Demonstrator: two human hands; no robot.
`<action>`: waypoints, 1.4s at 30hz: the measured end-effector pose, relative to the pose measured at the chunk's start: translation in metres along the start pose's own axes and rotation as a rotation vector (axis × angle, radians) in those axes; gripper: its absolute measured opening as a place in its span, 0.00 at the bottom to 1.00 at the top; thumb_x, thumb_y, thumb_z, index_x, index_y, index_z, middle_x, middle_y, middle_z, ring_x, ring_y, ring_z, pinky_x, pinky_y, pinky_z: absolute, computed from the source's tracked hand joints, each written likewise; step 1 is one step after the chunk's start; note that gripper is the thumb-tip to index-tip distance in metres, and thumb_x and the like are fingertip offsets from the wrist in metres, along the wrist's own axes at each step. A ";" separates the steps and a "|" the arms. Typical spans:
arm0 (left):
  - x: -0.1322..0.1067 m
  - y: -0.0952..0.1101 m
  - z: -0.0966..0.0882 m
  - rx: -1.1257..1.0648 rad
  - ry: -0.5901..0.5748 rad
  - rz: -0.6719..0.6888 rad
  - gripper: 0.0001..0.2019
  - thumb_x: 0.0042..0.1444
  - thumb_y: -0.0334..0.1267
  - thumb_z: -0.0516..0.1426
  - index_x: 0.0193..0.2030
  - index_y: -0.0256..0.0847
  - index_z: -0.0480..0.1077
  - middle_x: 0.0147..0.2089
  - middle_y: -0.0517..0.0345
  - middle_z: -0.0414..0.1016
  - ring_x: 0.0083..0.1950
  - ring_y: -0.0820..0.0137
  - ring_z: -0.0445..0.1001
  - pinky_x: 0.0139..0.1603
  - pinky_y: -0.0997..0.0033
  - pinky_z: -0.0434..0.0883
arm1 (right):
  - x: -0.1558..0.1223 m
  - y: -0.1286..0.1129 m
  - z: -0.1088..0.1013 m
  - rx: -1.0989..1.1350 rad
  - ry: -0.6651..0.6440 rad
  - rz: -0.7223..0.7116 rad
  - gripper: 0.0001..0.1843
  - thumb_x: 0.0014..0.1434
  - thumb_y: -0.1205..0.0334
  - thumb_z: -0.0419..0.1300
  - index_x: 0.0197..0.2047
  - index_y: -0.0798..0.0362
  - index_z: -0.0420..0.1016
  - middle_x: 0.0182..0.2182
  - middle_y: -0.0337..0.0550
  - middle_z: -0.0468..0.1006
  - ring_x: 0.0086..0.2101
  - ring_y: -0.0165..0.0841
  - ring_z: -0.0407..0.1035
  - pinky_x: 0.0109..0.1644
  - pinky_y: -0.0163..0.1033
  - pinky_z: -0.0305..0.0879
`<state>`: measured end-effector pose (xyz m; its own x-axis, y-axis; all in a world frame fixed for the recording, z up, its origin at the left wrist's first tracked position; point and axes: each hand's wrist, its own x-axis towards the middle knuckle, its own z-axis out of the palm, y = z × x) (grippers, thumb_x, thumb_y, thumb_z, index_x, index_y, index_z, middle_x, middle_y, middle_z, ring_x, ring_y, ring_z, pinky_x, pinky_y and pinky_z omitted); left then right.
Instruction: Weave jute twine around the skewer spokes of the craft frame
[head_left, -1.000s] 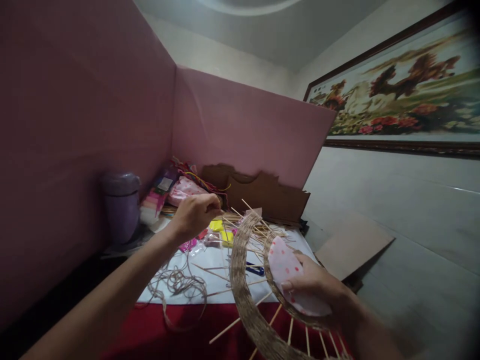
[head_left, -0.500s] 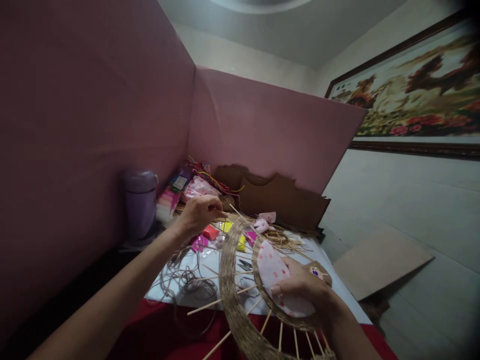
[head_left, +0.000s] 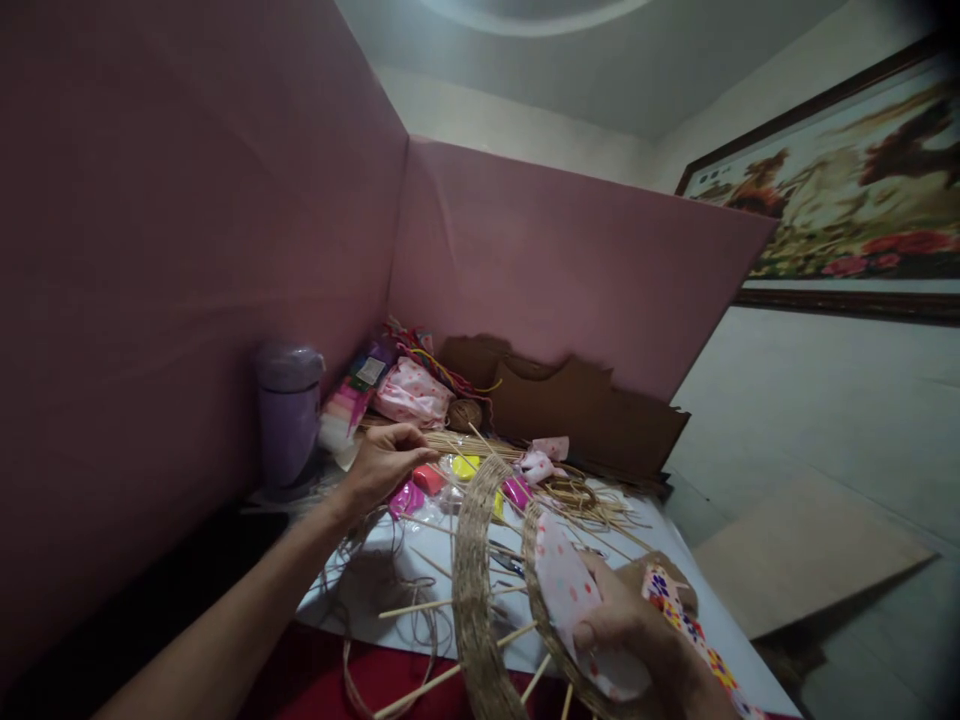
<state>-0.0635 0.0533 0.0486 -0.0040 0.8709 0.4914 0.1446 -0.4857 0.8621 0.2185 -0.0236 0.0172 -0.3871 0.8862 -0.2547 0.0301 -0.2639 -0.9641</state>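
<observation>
My right hand (head_left: pixel 626 635) grips a round wheel frame (head_left: pixel 474 580) wound with jute twine, thumb pressed on its centre disc (head_left: pixel 564 590) of white fabric with pink dots; thin wooden sticks run as spokes between the rings. My left hand (head_left: pixel 382 463) reaches out over the table, fingers curled in a pinch at a bundle of thin wooden sticks (head_left: pixel 457 442); what it holds I cannot make out. Small bright bags (head_left: pixel 424 482) in pink, red and yellow lie just beyond its fingertips.
A lilac lidded jar (head_left: pixel 288 410) stands at the left by the pink partition (head_left: pixel 570 260). Loose jute cord (head_left: pixel 382 580), a twine ball (head_left: pixel 465 413), pink dotted fabric (head_left: pixel 411 392), a small bow (head_left: pixel 541 460), scissors (head_left: pixel 506 560) and cut cardboard (head_left: pixel 585 405) crowd the white sheet. A floral ribbon (head_left: pixel 686 625) lies at right.
My left hand has dropped lower toward the stick bundle. The view has swung left and down, and the frame with my right hand sits lower in it; a floral ribbon now shows.
</observation>
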 end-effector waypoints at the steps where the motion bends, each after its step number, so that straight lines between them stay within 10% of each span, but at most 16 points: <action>1: -0.001 -0.003 0.003 -0.042 0.004 -0.038 0.07 0.41 0.36 0.62 0.20 0.35 0.69 0.18 0.63 0.69 0.20 0.76 0.66 0.21 0.78 0.63 | 0.001 0.001 0.000 0.026 0.002 0.000 0.31 0.21 0.63 0.69 0.35 0.58 0.71 0.23 0.40 0.72 0.24 0.29 0.62 0.23 0.30 0.56; 34: -0.008 -0.028 0.019 -0.080 -0.158 -0.208 0.07 0.40 0.37 0.63 0.21 0.34 0.73 0.21 0.60 0.70 0.25 0.75 0.64 0.28 0.74 0.60 | 0.006 0.010 0.003 -0.003 -0.147 -0.008 0.31 0.22 0.61 0.72 0.34 0.62 0.71 0.22 0.38 0.70 0.21 0.23 0.59 0.21 0.27 0.54; 42: -0.011 -0.029 0.014 -0.252 -0.334 -0.362 0.19 0.42 0.50 0.62 0.17 0.37 0.62 0.15 0.68 0.54 0.17 0.81 0.48 0.18 0.76 0.45 | 0.003 0.015 -0.004 0.005 -0.141 0.073 0.35 0.18 0.63 0.72 0.36 0.59 0.70 0.23 0.38 0.72 0.22 0.25 0.60 0.21 0.27 0.54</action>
<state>-0.0539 0.0586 0.0165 0.3105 0.9420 0.1274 -0.0491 -0.1179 0.9918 0.2221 -0.0233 0.0018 -0.5097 0.8025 -0.3103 0.0582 -0.3277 -0.9430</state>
